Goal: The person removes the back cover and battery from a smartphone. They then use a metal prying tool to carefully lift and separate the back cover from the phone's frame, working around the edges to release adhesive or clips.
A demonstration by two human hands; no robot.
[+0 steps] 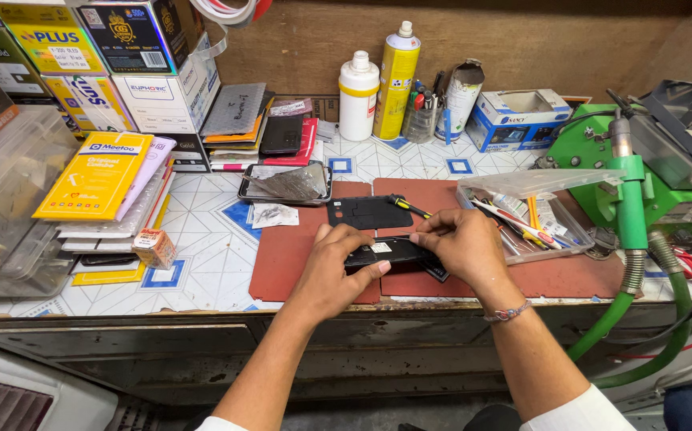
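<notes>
Two bare hands meet over a dark red rectangular work mat [298, 263] lying on the tiled surface [210, 239]. Landmark: the mat.

- Black slab-shaped phone body [390, 251]: held low over the mat's front middle, tilted slightly, gripped from both ends.
- Left hand [338, 267]: fingers [370, 270] curled around the phone body's left end, thumb along its near edge.
- Right hand [465, 243]: fingers pinching the phone body's right end and top edge; a beaded bracelet [508, 313] sits on the wrist.
- Black flat back cover [368, 212]: lying on the mat's rear edge, just behind the hands.
- Yellow-and-black screwdriver [406, 206]: resting on the mat beside the cover's right corner.
- Clear plastic parts tray [521, 219]: at the mat's right rear, filled with small tools.
- Small metal tray with crumpled foil [286, 183]: just behind the mat's left rear corner.
- White plastic bottle [358, 96] and yellow spray can [396, 80]: upright, well behind the mat against the wooden wall.
- Green hose and stand [629, 239]: right of the mat.
- Stacked printed boxes [114, 56]: far left rear of the mat.
</notes>
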